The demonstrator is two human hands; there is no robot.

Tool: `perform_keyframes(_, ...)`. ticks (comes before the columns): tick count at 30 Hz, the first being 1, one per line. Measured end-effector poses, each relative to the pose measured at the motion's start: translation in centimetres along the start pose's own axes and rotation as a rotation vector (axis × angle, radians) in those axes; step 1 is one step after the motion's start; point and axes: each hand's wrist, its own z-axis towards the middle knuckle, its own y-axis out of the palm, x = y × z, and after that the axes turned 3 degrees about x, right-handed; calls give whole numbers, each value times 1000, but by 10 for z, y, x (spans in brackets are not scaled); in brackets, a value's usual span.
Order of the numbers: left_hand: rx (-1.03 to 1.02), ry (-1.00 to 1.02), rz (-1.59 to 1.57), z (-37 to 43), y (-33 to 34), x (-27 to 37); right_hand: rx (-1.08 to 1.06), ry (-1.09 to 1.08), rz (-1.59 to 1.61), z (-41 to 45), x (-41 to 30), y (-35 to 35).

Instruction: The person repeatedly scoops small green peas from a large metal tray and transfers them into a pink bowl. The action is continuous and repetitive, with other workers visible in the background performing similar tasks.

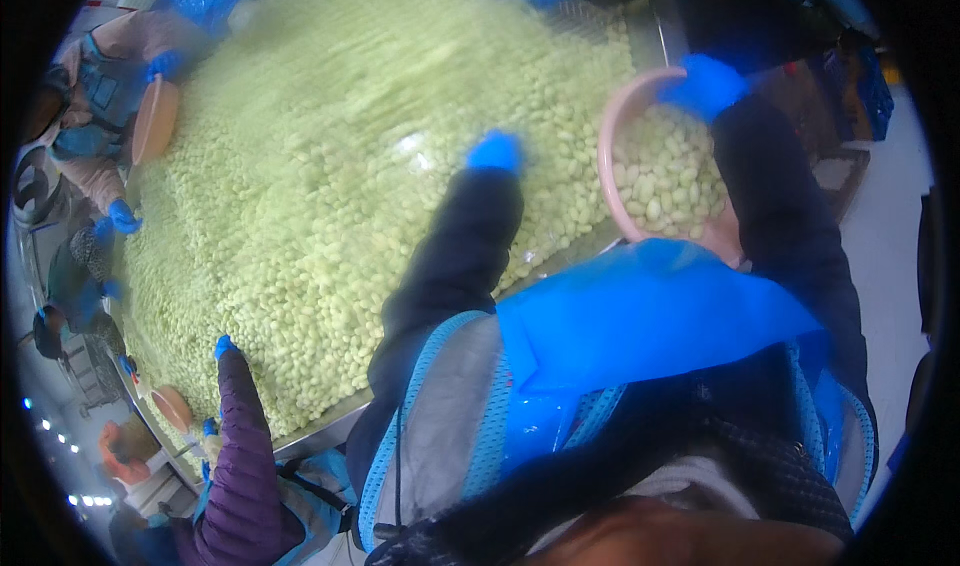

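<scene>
A broad heap of pale green oval pieces, probably shelled beans (315,243), covers a metal-edged table. My left hand (495,152), in a blue glove, reaches low onto the heap; its fingers are blurred and hidden, so I cannot tell whether it holds anything. Also gloved in blue, my right hand (705,87) grips the far rim of a pink plastic basin (611,168). Inside that basin lie many of the same green pieces (667,183). The basin is at the table's near right edge, beside the heap.
Co-workers in blue gloves stand around the table. One person's purple sleeve (244,446) reaches in at lower left. Another person holds an orange-pink basin (156,121) at far left. A smaller basin (172,408) sits at lower left. The table's metal edge (322,435) runs along my side.
</scene>
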Motion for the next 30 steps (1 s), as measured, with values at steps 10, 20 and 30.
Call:
perform_keyframes(10, 53, -208, 11, -29, -5, 6, -4, 65, -43, -11, -5, -8)
perform_keyframes(20, 35, -124, 132, -4, 34, -33, -21, 74, -35, -11, 0, -7)
perform_keyframes(30, -38, -70, 181, -9, 36, -43, 9, 86, 24, -12, -1, -6)
